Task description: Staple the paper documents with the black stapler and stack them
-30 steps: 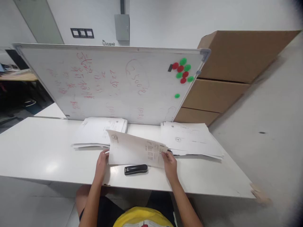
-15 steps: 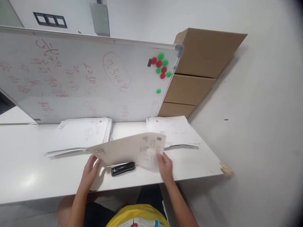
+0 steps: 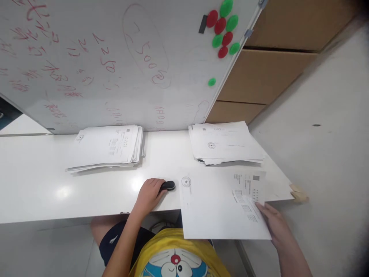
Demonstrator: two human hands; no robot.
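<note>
Taking the stapler as the centre of the dial, findings are as follows. Your left hand (image 3: 149, 193) rests at the table (image 3: 37, 184), its grip closed over the black stapler (image 3: 170, 185), whose rounded end projects toward 3 o'clock. Your right hand (image 3: 273, 222), at 4 o'clock, has its grip closed on the 3 o'clock edge of the printed paper (image 3: 213, 215); whether this is one sheet or several cannot be told. The paper spans 3 to 5 o'clock, just beside the stapler and apart from it, its lower part reaching past the table's near edge. It bears a round stamp at its 10 o'clock corner and a dark square mark near its 2 o'clock corner. One paper stack (image 3: 100, 148) lies on the table at 10 o'clock, its edges uneven; a second stack (image 3: 226, 142) lies at 2 o'clock, likewise uneven. A whiteboard (image 3: 184, 77) with red handwriting stands behind both, with cardboard boxes (image 3: 259, 77) at 1 to 2 o'clock.
</note>
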